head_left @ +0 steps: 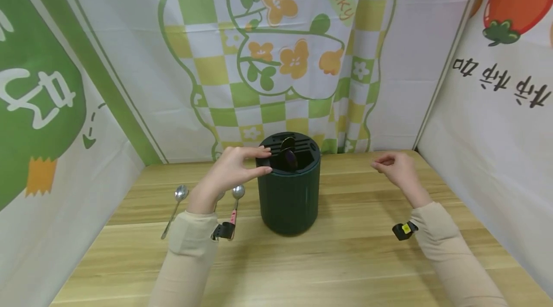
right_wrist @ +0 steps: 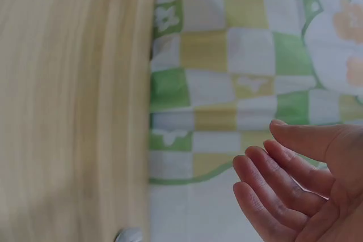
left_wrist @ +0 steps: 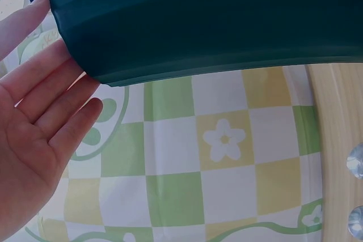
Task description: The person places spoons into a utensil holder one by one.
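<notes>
A dark green cylindrical utensil holder (head_left: 288,204) stands upright on the table, its top divided by slots and a larger opening. Two utensils poke out of it: a dark rounded head with a gold edge (head_left: 287,143) and a purple rounded head (head_left: 291,159). My left hand (head_left: 233,168) touches the left side of the holder's rim, fingers nearly straight and thumb apart; the left wrist view shows the fingertips against the green edge. To the holder's right, my right hand (head_left: 395,168) hovers above the table, fingers loosely bent, holding nothing.
On the wooden table (head_left: 345,259), left of the holder, lie a metal spoon (head_left: 181,193), a spoon with a pink handle (head_left: 238,192) and another spoon (head_left: 220,195) partly behind my left wrist. Printed curtains (head_left: 294,81) enclose the back and sides.
</notes>
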`<state>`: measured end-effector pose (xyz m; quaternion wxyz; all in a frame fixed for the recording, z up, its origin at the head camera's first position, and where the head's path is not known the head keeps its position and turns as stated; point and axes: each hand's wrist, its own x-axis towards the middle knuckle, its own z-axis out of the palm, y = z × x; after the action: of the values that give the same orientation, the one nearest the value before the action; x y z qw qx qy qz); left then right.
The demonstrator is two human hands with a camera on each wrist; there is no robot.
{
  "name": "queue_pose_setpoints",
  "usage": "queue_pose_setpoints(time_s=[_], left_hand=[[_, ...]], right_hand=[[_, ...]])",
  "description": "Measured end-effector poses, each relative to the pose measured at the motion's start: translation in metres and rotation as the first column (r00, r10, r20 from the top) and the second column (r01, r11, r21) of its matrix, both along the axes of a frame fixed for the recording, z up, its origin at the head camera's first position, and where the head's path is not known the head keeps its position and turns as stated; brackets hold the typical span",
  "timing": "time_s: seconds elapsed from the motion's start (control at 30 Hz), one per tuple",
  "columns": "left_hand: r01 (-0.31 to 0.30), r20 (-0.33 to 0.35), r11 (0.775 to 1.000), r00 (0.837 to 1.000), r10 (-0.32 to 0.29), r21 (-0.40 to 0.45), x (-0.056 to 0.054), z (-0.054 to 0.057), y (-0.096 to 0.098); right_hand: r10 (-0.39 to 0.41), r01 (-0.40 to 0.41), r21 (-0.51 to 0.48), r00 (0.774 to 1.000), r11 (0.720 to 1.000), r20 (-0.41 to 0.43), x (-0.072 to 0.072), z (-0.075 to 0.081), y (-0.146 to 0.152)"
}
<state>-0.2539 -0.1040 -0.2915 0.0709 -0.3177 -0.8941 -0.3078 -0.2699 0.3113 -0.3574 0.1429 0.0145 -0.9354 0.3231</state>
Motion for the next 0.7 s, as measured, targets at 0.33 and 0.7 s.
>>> queue_pose_setpoints(time_s=[0.33,0.7], left_hand=[[-0.003,0.005,1.0,1.0,0.003,0.0,-0.001,-0.001,-0.001],[0.001,-0.002,1.0,1.0,-0.001,0.005,0.0,0.0,0.0]], right_hand=[[-0.049,0.048,0.034,0.998,0.998,0.027,-0.005,-0.024,0.024],[-0.095,0.094,0.053,0.995,0.994,0.008,-0.01,-0.044,0.044]])
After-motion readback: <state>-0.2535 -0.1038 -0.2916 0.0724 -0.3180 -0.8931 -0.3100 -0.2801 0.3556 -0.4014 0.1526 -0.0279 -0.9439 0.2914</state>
